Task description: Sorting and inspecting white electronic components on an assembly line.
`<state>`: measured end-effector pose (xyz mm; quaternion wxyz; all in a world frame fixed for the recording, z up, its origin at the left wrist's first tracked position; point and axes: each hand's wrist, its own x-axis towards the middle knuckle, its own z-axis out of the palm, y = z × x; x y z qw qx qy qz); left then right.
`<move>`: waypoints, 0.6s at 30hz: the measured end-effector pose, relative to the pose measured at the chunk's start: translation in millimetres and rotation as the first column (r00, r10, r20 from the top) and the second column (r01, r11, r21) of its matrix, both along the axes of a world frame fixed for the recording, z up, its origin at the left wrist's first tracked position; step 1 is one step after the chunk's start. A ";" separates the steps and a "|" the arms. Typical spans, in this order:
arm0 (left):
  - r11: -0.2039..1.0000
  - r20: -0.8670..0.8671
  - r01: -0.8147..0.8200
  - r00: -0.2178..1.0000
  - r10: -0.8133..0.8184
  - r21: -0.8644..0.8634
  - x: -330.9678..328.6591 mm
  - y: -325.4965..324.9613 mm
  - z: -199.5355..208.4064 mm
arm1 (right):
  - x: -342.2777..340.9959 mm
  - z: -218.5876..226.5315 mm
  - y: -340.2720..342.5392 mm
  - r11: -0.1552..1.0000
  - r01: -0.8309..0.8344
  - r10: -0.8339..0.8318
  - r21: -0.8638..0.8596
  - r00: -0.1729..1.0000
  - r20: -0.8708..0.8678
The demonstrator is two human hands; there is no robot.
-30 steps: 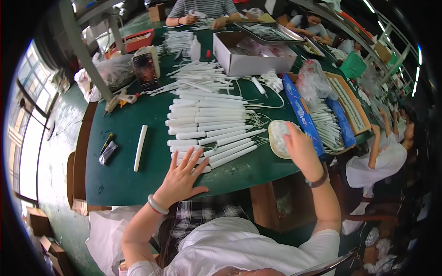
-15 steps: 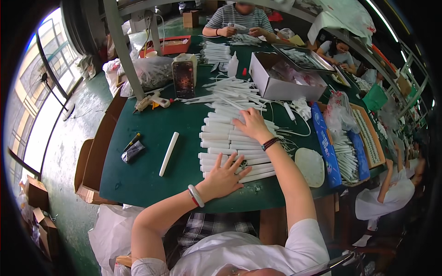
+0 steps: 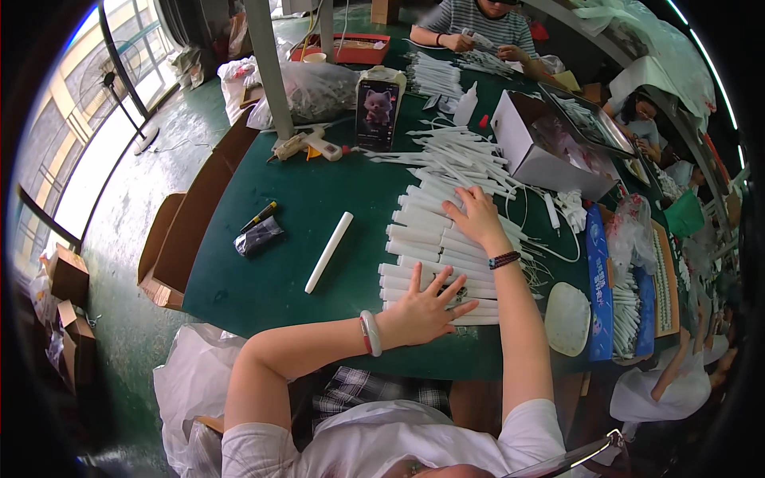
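Smooth white candle-shaped sticks (image 3: 410, 234) lie side by side in a row on the green table (image 3: 263, 301). Across the near end of that row rests my left hand (image 3: 424, 312), fingers spread and palm down. My right hand (image 3: 480, 220) lies on the row's farther part, its fingers outstretched too. Neither hand is wrapped around a stick. Beyond my right hand, pointed white sticks (image 3: 458, 155) form a looser heap. A single white stick (image 3: 328, 253) lies apart, left of the row. Thin wires (image 3: 532, 267) trail from the row's right side.
A glue gun (image 3: 307, 145) and a propped phone (image 3: 378, 115) stand far left of the heap. Nearer lie a marker (image 3: 259, 216) and a dark packet (image 3: 258, 237). A white box (image 3: 542, 151), an oval white plate (image 3: 567, 319) and a blue box (image 3: 599, 287) are right. A co-worker (image 3: 486, 36) sits opposite.
The whole view has shifted, so the table appears farther right. Both hands stay on the row; my left hand's fingers look more widely spread, and the row's sticks sit closer together.
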<state>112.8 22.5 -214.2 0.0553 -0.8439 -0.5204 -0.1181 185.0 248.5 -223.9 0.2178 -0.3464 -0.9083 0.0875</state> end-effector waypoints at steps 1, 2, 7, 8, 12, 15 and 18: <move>1.000 0.003 -0.003 1.000 0.003 -0.009 -2.9 -2.5 0.8 | -3.9 0.3 -4.0 1.000 0.008 -0.008 -0.019 1.000 -0.003; 1.000 0.001 -0.007 1.000 0.007 -0.009 -6.7 -5.2 2.1 | -7.8 1.0 -7.1 1.000 0.005 -0.005 -0.028 1.000 0.000; 0.999 -0.008 -0.039 0.999 0.038 -0.032 -22.9 -17.8 4.9 | -31.8 0.1 -15.7 1.000 -0.020 0.020 -0.010 1.000 -0.024; 0.999 -0.024 -0.040 0.999 0.039 -0.019 -27.0 -20.5 6.5 | -37.2 0.6 -18.4 1.000 -0.028 0.027 -0.011 0.999 -0.021; 0.998 -0.038 -0.066 0.997 0.065 -0.024 -40.8 -30.8 9.1 | -58.1 -1.5 -26.6 0.999 -0.048 0.048 -0.003 0.997 -0.052; 0.997 -0.045 -0.076 0.996 0.074 -0.030 -50.3 -37.3 10.4 | -70.0 -0.3 -33.6 0.999 -0.040 0.040 -0.014 0.998 -0.042; 0.996 -0.042 -0.082 0.996 0.080 -0.046 -61.7 -43.7 9.9 | -83.7 -1.6 -40.6 0.998 -0.046 0.045 -0.035 0.998 -0.042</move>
